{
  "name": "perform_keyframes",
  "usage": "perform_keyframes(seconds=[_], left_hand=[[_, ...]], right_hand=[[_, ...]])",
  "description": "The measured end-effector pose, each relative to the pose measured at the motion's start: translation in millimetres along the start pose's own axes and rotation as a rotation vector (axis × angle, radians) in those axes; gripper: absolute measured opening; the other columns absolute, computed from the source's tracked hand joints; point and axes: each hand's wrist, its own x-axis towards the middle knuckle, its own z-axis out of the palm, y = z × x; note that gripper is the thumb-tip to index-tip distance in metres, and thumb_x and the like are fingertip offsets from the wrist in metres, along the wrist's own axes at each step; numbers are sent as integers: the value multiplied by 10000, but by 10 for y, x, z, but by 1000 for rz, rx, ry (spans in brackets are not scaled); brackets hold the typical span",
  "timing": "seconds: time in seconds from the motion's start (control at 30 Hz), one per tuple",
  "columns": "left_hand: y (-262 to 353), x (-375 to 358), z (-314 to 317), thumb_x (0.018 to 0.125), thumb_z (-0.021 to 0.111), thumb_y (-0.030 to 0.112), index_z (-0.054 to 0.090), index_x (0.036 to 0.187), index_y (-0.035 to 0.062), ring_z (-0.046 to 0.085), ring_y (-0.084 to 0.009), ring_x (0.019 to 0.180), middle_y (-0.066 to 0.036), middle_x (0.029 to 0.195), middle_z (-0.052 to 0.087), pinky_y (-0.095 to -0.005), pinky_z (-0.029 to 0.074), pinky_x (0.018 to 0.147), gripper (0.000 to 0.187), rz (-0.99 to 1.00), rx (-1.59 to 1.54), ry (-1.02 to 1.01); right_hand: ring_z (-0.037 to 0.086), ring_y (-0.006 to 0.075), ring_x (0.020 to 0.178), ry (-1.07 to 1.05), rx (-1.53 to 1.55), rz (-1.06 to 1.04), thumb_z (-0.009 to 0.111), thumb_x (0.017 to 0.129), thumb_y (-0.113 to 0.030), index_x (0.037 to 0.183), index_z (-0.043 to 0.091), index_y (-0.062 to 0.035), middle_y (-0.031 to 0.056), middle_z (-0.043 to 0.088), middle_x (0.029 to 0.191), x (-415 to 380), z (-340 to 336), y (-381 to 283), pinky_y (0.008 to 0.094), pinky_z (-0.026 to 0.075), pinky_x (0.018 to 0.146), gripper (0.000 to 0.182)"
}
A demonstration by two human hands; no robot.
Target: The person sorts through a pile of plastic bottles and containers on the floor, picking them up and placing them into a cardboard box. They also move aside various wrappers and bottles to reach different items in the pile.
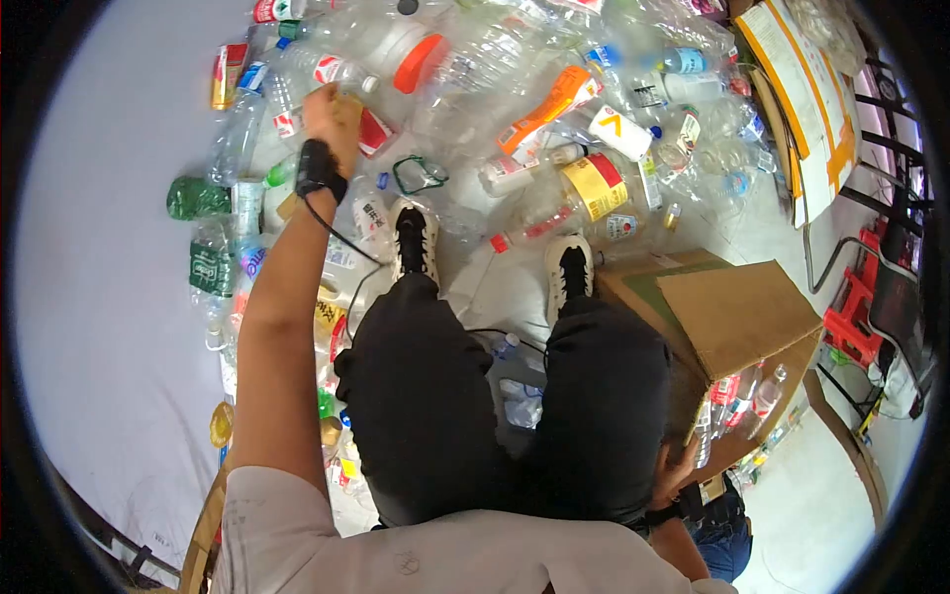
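L hand [332, 117] on red-label bottle [371, 129], R hand [676, 465] by cardboard box [737, 317]

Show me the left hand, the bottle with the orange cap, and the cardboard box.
Left hand [331, 117], head view, on the back of the hand.
Orange-capped bottle [420, 61], head view, on its cap.
Cardboard box [737, 312], head view, on the top flap.

Glossy clear plastic bottles [515, 59] beside a matt brown cardboard box [737, 312].
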Motion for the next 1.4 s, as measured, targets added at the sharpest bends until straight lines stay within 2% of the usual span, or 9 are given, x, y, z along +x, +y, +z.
perform_keyframes(seconds=[0.2, 0.3, 0.4, 0.47, 0.6, 0.77, 0.93, 1.13, 1.4], left_hand=[[1310, -393, 645, 764, 628, 216, 489, 1226, 139, 457, -379, 1111, -185, 1283, 408, -431, 389, 948, 489, 701, -81, -611], [1553, -517, 792, 765, 623, 230, 472, 1257, 205, 427, -407, 1148, -207, 1341, 330, -454, 378, 964, 515, 538, 210, -974], [1414, -568, 967, 774, 618, 234, 448, 1275, 217, 432, -405, 1146, -229, 1312, 348, -451, 393, 951, 529, 318, 107, -1100], [1125, -637, 1095, 794, 604, 260, 416, 1296, 236, 446, -416, 1125, -243, 1280, 362, -445, 407, 938, 536, 488, 5, -1055], [1207, -637, 800, 833, 564, 313, 430, 1265, 223, 476, -421, 1076, -264, 1182, 412, -445, 425, 894, 461, 331, -90, -1053], [1402, -615, 403, 809, 587, 290, 472, 1168, 210, 518, -416, 997, -244, 1137, 411, -478, 453, 831, 386, 99, 317, -1255], [1108, -811, 401, 783, 600, 235, 478, 1148, 185, 536, -412, 949, -215, 1164, 394, -462, 470, 807, 388, 208, 376, -1053], [670, -990, 622, 735, 571, 94, 531, 1218, 223, 533, -371, 1049, -211, 1271, 405, -415, 450, 884, 502, 381, 243, -1259], [590, -1196, 693, 751, 578, 308, 481, 1274, 255, 412, -416, 1154, -211, 1341, 319, -485, 359, 956, 534, 425, 285, -1297]], right_hand=[[577, 378, 860, 38, 7, -115, 522, 794, -42, 1157, 463, -7, 215, 573, 952, -7, -1, 53, 387, 458, 738, 370], [569, 390, 846, 40, -5, -92, 534, 797, -33, 1132, 478, -3, 214, 569, 942, -12, -20, -26, 393, 457, 738, 341], [568, 396, 829, 85, 1, -114, 537, 796, -39, 1108, 494, 2, 217, 574, 915, 4, 20, -38, 407, 460, 729, 317], [572, 398, 835, 70, -104, -96, 537, 793, -43, 1103, 500, 3, 223, 580, 906, 9, -17, -103, 412, 462, 720, 316], [585, 387, 835, 80, -77, -139, 547, 766, -39, 1097, 508, 0, 214, 588, 925, 39, -74, -208, 403, 470, 720, 335], [587, 377, 843, 140, -42, -212, 574, 725, -17, 1101, 506, -3, 205, 586, 970, 29, -36, -152, 394, 480, 729, 382], [598, 375, 812, 176, -29, -193, 567, 740, -47, 1084, 521, -44, 201, 601, 899, 26, -60, -206, 400, 478, 687, 347], [590, 380, 832, 145, -46, -169, 574, 730, -30, 1084, 515, -33, 204, 591, 915, 17, -38, -158, 402, 481, 702, 359], [580, 398, 851, 220, -58, -215, 562, 737, -43, 1125, 510, -41, 226, 586, 934, 3, 45, -87, 421, 463, 708, 391]])
